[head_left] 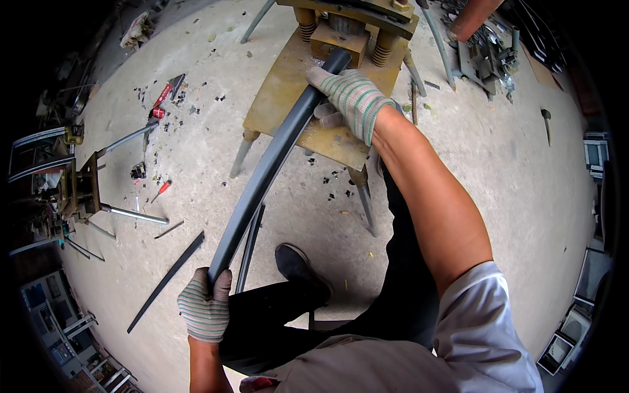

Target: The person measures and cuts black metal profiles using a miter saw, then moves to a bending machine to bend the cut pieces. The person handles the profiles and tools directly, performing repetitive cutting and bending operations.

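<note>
A long dark grey metal profile (pixel 268 164) runs slantwise from my lower left up to a yellowish punch press (pixel 282 98). Its far end meets the block (pixel 337 44) under the press head; whether it goes inside I cannot tell. My left hand (pixel 204 308), in a striped knit glove, is closed round the near end, beside my left thigh. Above the press's base plate my right hand (pixel 347 98), gloved alike, grips the profile near its far end, thumb on top and fingers beneath.
More dark strips lie on the concrete floor, one at left (pixel 167 281) and one (pixel 250 249) beside my leg. A red-handled screwdriver (pixel 162 190), black scraps and a second metal stand (pixel 85 187) are at left. A hammer (pixel 548 124) stands at right. Splayed legs (pixel 363 203) carry the press.
</note>
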### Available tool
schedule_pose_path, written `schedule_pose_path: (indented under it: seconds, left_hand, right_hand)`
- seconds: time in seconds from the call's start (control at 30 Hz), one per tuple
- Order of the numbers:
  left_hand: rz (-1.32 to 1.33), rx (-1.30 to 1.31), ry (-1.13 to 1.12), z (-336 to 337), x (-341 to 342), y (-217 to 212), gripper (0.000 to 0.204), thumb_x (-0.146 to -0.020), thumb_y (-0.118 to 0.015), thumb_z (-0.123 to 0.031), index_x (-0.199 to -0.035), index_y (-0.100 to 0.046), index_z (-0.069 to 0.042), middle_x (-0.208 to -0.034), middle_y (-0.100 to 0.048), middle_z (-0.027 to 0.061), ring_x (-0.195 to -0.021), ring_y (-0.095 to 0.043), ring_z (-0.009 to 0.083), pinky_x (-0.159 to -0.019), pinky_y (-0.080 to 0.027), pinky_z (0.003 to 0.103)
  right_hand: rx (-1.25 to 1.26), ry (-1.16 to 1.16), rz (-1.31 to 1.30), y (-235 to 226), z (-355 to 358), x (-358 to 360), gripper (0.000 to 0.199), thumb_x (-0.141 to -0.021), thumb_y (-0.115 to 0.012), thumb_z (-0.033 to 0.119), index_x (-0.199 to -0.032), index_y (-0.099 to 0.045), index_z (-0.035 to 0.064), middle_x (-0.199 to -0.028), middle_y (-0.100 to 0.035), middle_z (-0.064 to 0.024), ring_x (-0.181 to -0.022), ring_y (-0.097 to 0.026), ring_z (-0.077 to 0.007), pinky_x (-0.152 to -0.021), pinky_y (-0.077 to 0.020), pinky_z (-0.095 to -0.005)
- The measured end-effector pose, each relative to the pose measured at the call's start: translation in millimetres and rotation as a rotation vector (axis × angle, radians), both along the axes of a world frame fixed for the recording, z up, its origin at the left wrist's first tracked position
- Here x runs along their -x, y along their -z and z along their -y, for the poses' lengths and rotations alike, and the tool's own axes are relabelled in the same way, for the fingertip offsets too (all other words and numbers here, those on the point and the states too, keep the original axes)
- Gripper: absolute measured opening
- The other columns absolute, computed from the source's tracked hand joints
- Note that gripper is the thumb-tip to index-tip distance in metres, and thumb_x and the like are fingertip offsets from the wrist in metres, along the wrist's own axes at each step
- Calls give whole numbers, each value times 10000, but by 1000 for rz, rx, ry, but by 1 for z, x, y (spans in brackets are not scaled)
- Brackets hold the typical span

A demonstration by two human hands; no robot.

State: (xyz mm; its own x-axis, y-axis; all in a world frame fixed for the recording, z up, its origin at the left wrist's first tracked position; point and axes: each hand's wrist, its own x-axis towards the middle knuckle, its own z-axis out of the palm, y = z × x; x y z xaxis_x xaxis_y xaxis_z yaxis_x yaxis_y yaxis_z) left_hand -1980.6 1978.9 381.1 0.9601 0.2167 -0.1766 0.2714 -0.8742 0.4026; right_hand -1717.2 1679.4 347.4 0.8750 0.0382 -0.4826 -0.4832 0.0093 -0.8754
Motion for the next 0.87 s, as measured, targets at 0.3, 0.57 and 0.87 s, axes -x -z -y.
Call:
schedule_pose_path:
  seconds: [0.3, 0.57, 0.87]
  left_hand:
    - [8, 34, 14, -3, 1, -1, 336, -974, -751, -322, -934, -671, 2, -626, -552, 140, -558, -491, 213, -553, -437, 353]
    - [-94, 129, -45, -4, 4, -11, 360, -977, -741, -352, -954, -681, 2, -636, -563, 124, -581, -497, 196, -572, -438, 351]
    - [-52, 126, -18, -9, 3, 0, 389, -983, -730, -378, -971, -681, 7, -650, -582, 141, -585, -513, 234, -591, -453, 365]
  right_hand:
    - [1, 10, -9, 2, -1, -1, 414, -980, -707, 421, -1065, -659, 18, -836, -667, -51, -634, -648, -127, -498, -580, -249]
    - [-30, 67, -30, 4, -7, 4, 386, -982, -700, 409, -1047, -659, 31, -854, -697, -63, -592, -643, -134, -460, -569, -273]
    - [-3, 49, -36, 4, -8, -1, 416, -970, -699, 428, -1074, -658, 28, -828, -712, -94, -561, -658, -157, -477, -584, -291]
